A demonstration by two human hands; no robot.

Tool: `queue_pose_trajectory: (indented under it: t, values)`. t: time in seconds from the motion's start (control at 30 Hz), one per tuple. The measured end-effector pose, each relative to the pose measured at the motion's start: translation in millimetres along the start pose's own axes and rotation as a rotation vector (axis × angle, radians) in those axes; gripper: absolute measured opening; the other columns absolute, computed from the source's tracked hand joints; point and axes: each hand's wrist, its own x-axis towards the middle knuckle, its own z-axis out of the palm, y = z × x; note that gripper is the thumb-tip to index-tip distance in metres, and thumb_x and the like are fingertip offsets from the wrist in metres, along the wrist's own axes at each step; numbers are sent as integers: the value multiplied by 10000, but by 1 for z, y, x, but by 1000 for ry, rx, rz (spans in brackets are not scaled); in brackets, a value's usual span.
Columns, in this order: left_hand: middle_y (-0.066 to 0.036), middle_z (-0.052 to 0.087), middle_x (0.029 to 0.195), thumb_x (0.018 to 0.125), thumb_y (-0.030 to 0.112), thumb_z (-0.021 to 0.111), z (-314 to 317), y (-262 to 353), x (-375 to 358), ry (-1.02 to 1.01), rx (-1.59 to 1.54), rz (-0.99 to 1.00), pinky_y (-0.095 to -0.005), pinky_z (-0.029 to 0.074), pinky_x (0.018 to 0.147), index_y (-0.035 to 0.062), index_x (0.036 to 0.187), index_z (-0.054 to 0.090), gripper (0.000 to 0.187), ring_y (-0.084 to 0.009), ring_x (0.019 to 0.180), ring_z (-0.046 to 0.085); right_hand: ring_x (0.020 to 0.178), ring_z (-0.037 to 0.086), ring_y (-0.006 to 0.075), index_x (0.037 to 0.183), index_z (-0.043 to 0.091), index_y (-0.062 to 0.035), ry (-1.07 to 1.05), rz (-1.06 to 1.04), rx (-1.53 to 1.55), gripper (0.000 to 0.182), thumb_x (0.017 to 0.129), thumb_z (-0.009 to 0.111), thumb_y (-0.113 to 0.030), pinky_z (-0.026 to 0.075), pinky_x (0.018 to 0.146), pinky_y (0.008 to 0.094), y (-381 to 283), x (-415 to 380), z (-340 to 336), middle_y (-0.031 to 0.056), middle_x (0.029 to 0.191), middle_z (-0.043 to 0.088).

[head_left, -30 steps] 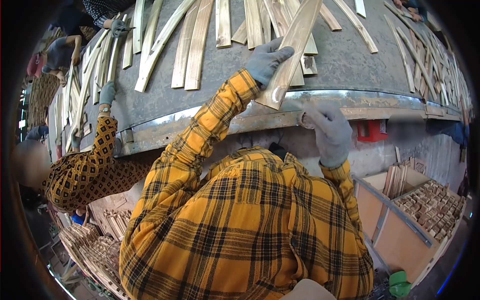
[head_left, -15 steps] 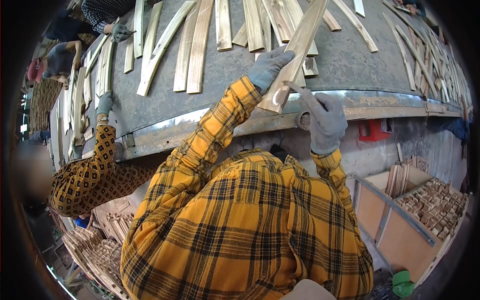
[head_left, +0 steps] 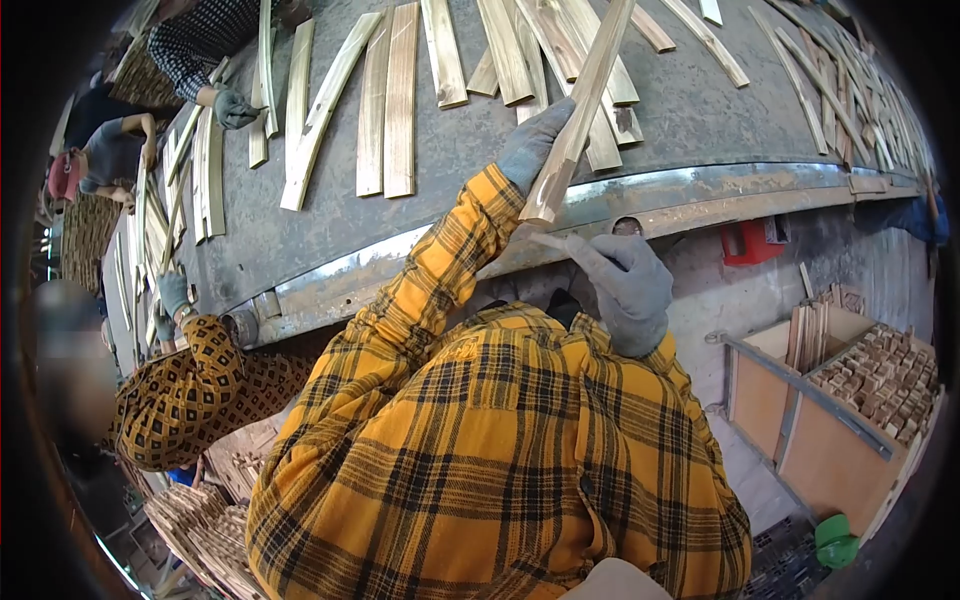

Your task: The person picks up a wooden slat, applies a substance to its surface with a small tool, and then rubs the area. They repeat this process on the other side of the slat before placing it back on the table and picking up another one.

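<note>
My left hand (head_left: pixel 534 150), in a grey work glove, is closed round a long wooden slat (head_left: pixel 583 110). The slat slants down toward me, its near end over the table's metal edge, with a darker patch close to that end. My gloved right hand (head_left: pixel 628 290) is just below and right of this end, its fingers curled and the forefinger stretched along a thin tool (head_left: pixel 538 238) with a brownish tip. That tip is right at the slat's near end; the tool's exact kind cannot be made out.
Several slats (head_left: pixel 400 100) lie across the grey table (head_left: pixel 330 235), with a denser pile (head_left: pixel 850 100) at right. Co-workers stand at left, one in a patterned sleeve (head_left: pixel 205 360). A red container (head_left: pixel 750 243) sits under the table edge. A wooden crate (head_left: pixel 830 435) holds stacked sticks.
My right hand has drawn the tool down and left, from the slat's face to its near end. The slat has turned more edge-on. At left, a co-worker's gloved hand has moved nearer the table edge.
</note>
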Motion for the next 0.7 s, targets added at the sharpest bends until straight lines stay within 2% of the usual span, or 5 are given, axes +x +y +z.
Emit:
queue_pose_trajectory:
  t: [0.2, 0.3, 0.43, 0.57, 0.7]
  values:
    - [-23, 580, 701, 931, 370, 527, 9, -11, 8, -102, -71, -39, -213, 449, 415, 69, 1079, 575, 339, -96, 499, 534, 623, 539, 151, 1034, 690, -88, 210, 421, 277, 321, 746, 673, 51, 422, 529, 234, 21, 14, 12, 43, 758, 588]
    - [-3, 544, 719, 962, 322, 473, 28, -6, 4, -64, 34, -81, -185, 401, 379, 97, 1175, 516, 313, -67, 481, 478, 686, 577, 162, 1037, 693, -167, -19, 343, -141, 210, 853, 630, -88, 476, 588, 262, 14, 9, -6, 7, 789, 609]
    - [14, 561, 729, 957, 358, 476, 26, -12, 15, -147, 62, -28, -190, 438, 428, 87, 1165, 539, 347, -59, 535, 512, 663, 561, 129, 1029, 695, -133, -52, 98, 109, 205, 839, 643, -76, 456, 564, 244, 14, -9, -23, -6, 781, 601]
    - [-29, 630, 856, 940, 298, 532, 51, -27, 36, -104, 208, 99, -210, 487, 562, 50, 1230, 531, 382, -75, 651, 565, 570, 467, 39, 1013, 677, -13, 296, 969, 576, 190, 836, 648, -78, 371, 507, 172, 52, 8, -31, -38, 702, 538]
    - [-90, 648, 963, 916, 172, 577, 107, -67, 70, -223, 287, 193, -226, 504, 656, 8, 1327, 437, 464, -119, 756, 594, 474, 398, 29, 953, 655, -12, 412, 1032, 1052, 183, 821, 688, -135, 289, 428, 183, 187, 8, -53, -43, 593, 472]
